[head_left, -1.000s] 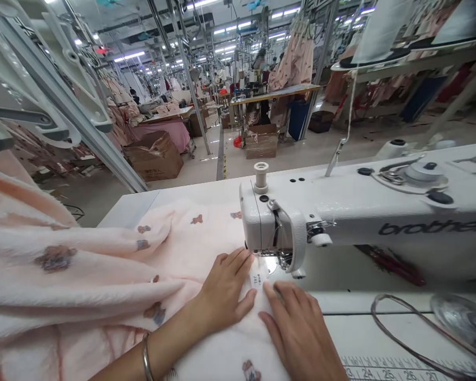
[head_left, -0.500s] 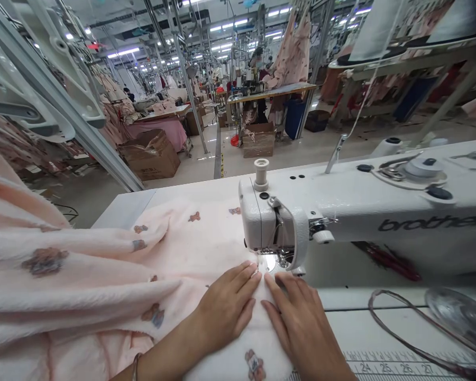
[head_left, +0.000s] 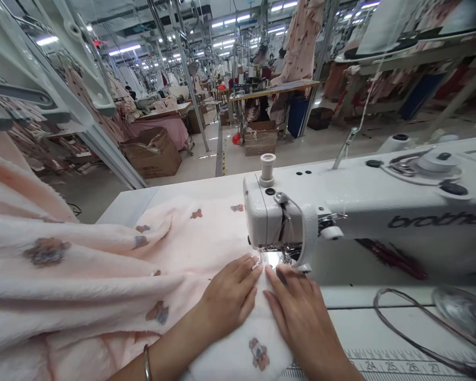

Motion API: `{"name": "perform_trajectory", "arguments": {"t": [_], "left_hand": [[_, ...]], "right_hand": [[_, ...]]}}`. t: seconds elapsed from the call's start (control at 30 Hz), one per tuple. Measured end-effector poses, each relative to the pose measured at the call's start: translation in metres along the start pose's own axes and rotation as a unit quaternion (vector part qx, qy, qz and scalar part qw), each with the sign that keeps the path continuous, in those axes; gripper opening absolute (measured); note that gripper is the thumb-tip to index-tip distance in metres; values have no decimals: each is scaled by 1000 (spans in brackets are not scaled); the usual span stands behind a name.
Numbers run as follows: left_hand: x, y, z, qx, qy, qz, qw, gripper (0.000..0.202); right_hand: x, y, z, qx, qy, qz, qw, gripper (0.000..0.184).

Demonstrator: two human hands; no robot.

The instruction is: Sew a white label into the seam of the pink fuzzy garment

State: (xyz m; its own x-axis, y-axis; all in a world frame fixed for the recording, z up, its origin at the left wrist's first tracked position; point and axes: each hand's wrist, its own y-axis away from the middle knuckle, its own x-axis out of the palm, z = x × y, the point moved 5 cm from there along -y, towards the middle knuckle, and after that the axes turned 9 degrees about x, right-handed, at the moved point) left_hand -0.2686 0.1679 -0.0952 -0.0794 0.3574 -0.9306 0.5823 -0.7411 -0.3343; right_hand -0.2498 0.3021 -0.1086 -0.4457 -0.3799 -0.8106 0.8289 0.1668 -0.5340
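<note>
A pale pink fleece fabric (head_left: 103, 264) printed with small bears lies over the sewing table and drapes off to the left. My left hand (head_left: 228, 296) rests flat on it, fingers stretched toward the needle. Beside it my right hand (head_left: 297, 307) also lies flat on the fabric, fingertips close to the presser foot (head_left: 275, 260). Both hands press the cloth just in front of the white Brother sewing machine (head_left: 341, 211). The size label is no longer visible between my fingers.
A curved metal wire (head_left: 412, 338) and a printed ruler strip (head_left: 392, 365) lie on the white table (head_left: 365, 328) at the right. Behind it stretches a workshop floor with cardboard boxes (head_left: 153, 153), other sewing stations, hanging garments and a slanted metal rail (head_left: 83, 106) at left.
Both hands have slid forward toward the needle, feeding the fabric under the presser foot. The white 2XL label seen earlier between my hands has gone out of sight.
</note>
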Motion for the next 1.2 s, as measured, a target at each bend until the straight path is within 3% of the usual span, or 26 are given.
{"name": "perform_trajectory", "arguments": {"t": [0.47, 0.73, 1.2], "left_hand": [[-3, -1, -1, 14, -16, -1, 1000, 43], [-4, -2, -2, 34, -30, 12, 999, 43], [-6, 0, -1, 34, -22, 6, 999, 43]], "right_hand": [[1, 1, -2, -7, 13, 8, 1000, 33], [-4, 0, -6, -56, 56, 23, 997, 37], [-2, 4, -5, -55, 37, 22, 998, 35]]}}
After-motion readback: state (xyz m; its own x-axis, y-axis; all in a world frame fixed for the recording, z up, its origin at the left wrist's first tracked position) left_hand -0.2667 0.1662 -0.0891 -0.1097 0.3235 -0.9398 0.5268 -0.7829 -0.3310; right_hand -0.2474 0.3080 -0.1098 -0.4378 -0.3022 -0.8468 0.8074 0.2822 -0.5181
